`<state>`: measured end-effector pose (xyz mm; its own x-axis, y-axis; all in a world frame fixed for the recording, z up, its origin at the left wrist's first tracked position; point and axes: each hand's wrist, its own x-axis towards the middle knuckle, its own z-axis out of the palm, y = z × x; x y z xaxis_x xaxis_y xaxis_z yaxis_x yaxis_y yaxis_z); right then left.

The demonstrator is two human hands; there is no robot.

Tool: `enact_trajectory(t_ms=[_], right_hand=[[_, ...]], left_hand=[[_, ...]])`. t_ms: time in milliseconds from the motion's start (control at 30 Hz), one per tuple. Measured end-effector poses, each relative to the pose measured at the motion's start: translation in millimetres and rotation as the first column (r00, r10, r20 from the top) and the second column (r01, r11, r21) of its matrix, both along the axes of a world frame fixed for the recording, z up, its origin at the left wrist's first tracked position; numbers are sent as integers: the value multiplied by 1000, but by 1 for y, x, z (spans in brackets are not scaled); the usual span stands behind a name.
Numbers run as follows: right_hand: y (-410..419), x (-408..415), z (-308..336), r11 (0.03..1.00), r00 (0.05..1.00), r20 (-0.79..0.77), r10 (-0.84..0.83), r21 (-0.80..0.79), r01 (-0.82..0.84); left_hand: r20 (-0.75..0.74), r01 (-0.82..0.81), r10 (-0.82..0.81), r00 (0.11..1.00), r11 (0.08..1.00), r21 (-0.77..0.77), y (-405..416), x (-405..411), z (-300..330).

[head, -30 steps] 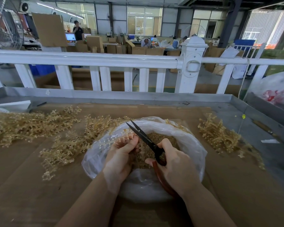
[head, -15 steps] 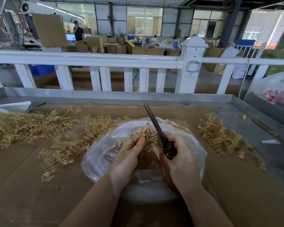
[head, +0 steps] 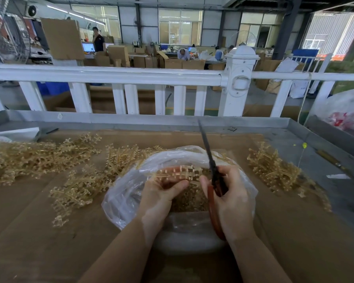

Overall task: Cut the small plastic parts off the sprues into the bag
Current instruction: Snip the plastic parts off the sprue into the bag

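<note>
A clear plastic bag (head: 129, 193) lies open on the cardboard in front of me, with loose amber parts (head: 190, 199) inside. Over its mouth my left hand (head: 161, 193) holds a translucent amber sprue (head: 182, 172) with small pegs along it. My right hand (head: 231, 199) grips red-handled scissors (head: 211, 166); their dark blades are closed and point up and away from me, just right of the sprue. My right thumb touches the sprue's right end.
Heaps of amber sprues lie on the left (head: 35, 156), beside the bag (head: 84, 184) and on the right (head: 276, 170). The cardboard-lined bench (head: 49, 242) has a grey metal rim (head: 151, 119), with a white railing (head: 119, 75) behind it. A knife-like tool (head: 333, 160) lies far right.
The scissors closed and swung from pointing left to pointing up and away. Both hands moved closer together, and the left hand lifted the sprue over the bag's mouth.
</note>
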<state>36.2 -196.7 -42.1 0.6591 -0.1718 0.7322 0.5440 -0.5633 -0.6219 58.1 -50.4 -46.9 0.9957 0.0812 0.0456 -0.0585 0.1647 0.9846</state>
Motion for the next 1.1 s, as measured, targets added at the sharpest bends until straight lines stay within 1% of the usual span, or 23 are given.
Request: enact_trajectory(t_ms=[33,67,167,200,267,300,333,367,400,433,467,500,533,567,600,633,733,867,933,967,1033,1067,1100], right_hand=[[1,0,-1,999,1000,-29,10,-31,-10],[1,0,-2,998,997,-67,29,-53,-33],[2,1,-5,994,994,-100,43,-95,-53],[1,1,-6,995,994,-104,37,-88,-46],[0,0,-5,997,994,-110,14,-77,-22],[-1,0,-5,997,994,-111,3,-82,-12],[-1,-1,-5,996,993,-114,-1,-88,-9],[-1,-1,-5,996,993,-116,5,-91,-15],[-1,-2,-5,995,993,-115,13,-93,-23],[-1,-1,-5,996,994,-112,17,-90,-28],[-2,-1,-5,996,993,-113,18,-81,-27],[-3,0,-6,998,993,-120,15,-66,-23],[-4,1,-7,999,992,-124,8,-52,-15],[-6,2,-8,999,992,-126,1,-39,-6],[-6,4,-10,1000,991,-136,3,-19,-5],[-6,5,-11,1000,988,-153,18,11,-17],[-5,5,-11,997,986,-154,57,54,-49],[-5,5,-8,997,996,-81,40,69,-35],[-5,5,-8,997,998,-63,31,68,-26],[-5,6,-8,998,998,-51,21,61,-18],[-5,6,-8,998,999,-29,28,59,-27],[-5,6,-8,997,999,-22,44,62,-43],[-5,6,-8,996,998,-26,61,65,-59]], left_hand=[[23,17,-18,1000,1000,23,-1,-1,0],[37,37,-38,999,999,10,-1,-2,0],[29,111,-108,994,982,-154,1,-5,5],[25,110,-107,994,973,-203,1,-5,6],[26,39,-33,999,959,-280,2,-7,8],[54,-6,20,998,966,-259,2,-8,10],[108,-40,60,992,984,-174,3,-9,12],[182,-58,63,981,998,-37,4,-11,14],[259,-75,40,965,989,125,4,-12,15],[320,-114,19,947,952,283,4,-12,15],[361,-186,31,932,895,405,3,-11,15],[392,-274,75,917,833,481,3,-10,14],[418,-361,137,898,771,524,1,-8,13],[433,-428,193,880,719,548,1,-6,11],[438,-458,224,870,695,554,1,-5,10],[429,-445,218,877,705,552,2,-4,9],[333,-255,85,939,822,509,1,-6,7],[238,-160,56,970,881,446,-2,-5,6],[223,-98,11,975,920,380,0,-6,8],[231,-75,-16,973,922,379,1,-7,9],[284,-105,-41,958,870,481,2,-7,10],[292,-132,-25,956,853,505,2,-6,10],[285,-150,4,958,857,494,1,-7,10]])
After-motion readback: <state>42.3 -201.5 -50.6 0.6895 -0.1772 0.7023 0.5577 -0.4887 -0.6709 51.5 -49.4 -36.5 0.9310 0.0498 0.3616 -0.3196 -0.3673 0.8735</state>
